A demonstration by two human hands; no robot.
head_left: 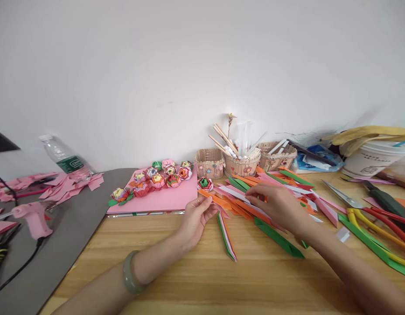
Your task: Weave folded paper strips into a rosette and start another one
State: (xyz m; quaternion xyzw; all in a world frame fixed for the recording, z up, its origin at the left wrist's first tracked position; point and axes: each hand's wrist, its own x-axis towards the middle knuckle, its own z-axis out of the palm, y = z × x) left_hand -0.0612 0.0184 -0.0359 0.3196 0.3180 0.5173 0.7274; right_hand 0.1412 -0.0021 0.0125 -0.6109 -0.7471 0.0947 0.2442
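In the head view, my left hand [196, 221] is above the wooden surface [176, 280], thumb and fingers brought together on a folded orange paper strip [218, 201], which lies in front of the loose pile. My right hand [276, 203] is over the pile of paper strips [238, 206], its fingers bent downward and drawn close to one another beside a white strip; I cannot tell whether they grip anything or only touch. The orange strip looks very light, springy along its folds and soft across its flat, so I judge a gentle pinch near one end, on the doubled layers, suits it best; a hard squeeze could crease it or crush the fold. Smooth paper may also slide against its neighbours, so picking one out of the heap calls for fingertips on an edge. Just below my left fingers lies a folded striped bundle [227, 238] of green, white and orange, thicker and probably stiffer, better held by its sides. A green strip [278, 238] lies below my right hand. A finished paper flower [205, 183] sits just beyond my left fingers; its layered petals look fragile, so I'd hold it low around the base.
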